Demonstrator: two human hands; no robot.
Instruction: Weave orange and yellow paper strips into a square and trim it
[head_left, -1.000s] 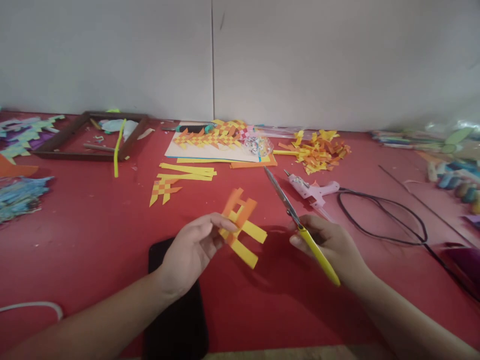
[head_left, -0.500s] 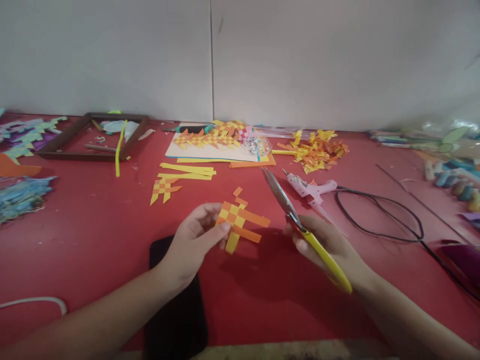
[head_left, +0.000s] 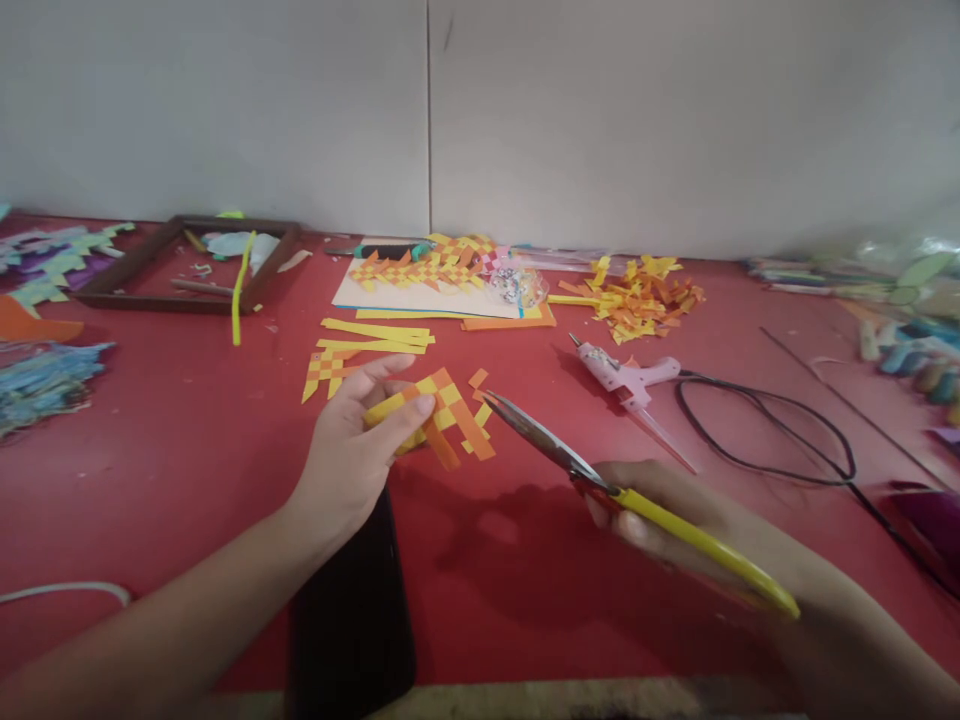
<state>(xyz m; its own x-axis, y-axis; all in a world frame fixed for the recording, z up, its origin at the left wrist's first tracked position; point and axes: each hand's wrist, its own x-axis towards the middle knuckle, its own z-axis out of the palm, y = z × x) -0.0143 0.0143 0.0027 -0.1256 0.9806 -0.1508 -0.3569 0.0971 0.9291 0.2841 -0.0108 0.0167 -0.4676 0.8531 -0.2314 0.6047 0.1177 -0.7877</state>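
My left hand (head_left: 360, 440) pinches a woven paper piece (head_left: 448, 402) of orange and yellow strips between thumb and fingers, its loose strip ends pointing down and to the right. Scissors (head_left: 555, 445) with yellow handles are gripped in my right hand (head_left: 660, 510). Their tips point left, close to the woven piece, and the blades look nearly together. Small cut paper scraps (head_left: 478, 425) lie on the red table just past the piece. Behind my left hand a finished-looking woven paper fish (head_left: 321, 372) is partly hidden, with several yellow paper strips (head_left: 375, 335) beyond it.
A pink glue gun (head_left: 626, 380) with a looped black cord (head_left: 765, 475) lies to the right. At the back are a pile of paper scraps (head_left: 645, 300), a white board (head_left: 420, 300) bearing woven pieces, and a brown frame (head_left: 154, 300). A black phone (head_left: 352, 620) lies under my left forearm.
My left hand has turned the woven piece over and moved it up and left. The scissors have swung from pointing up to pointing left, nearer the piece. Scraps on the table have come into view.
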